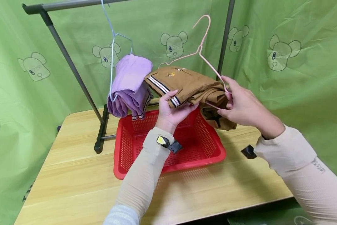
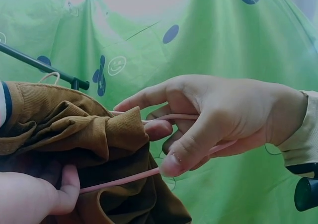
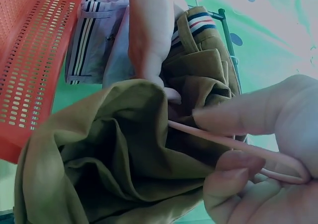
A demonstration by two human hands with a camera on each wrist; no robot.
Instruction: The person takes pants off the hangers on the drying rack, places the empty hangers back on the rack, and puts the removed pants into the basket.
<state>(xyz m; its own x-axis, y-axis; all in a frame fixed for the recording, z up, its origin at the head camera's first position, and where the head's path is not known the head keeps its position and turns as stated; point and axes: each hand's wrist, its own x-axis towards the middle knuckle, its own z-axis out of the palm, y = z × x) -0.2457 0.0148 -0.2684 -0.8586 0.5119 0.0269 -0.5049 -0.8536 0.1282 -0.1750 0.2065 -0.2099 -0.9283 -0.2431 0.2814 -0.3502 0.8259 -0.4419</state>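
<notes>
Brown pants [image 1: 189,79] with a striped waistband hang folded over the lower bar of a pink wire hanger [image 1: 201,45]. Under them my left hand [image 1: 172,114] grips the cloth near the waistband, its thumb on the front and its fingers partly hidden below. My right hand [image 1: 241,104] pinches the right corner of the hanger, where the bar bends; in the left wrist view its thumb presses the lower wire. An open leg of the pants [image 3: 124,149] droops close to the right hand in the right wrist view.
Purple pants [image 1: 131,73] hang on a light blue hanger [image 1: 111,62] at the left. A grey metal rack [image 1: 70,62] stands behind on the wooden table [image 1: 72,181]. Below my hands sits a red perforated basket [image 1: 197,161]. Green curtain [image 1: 292,81] surrounds the table.
</notes>
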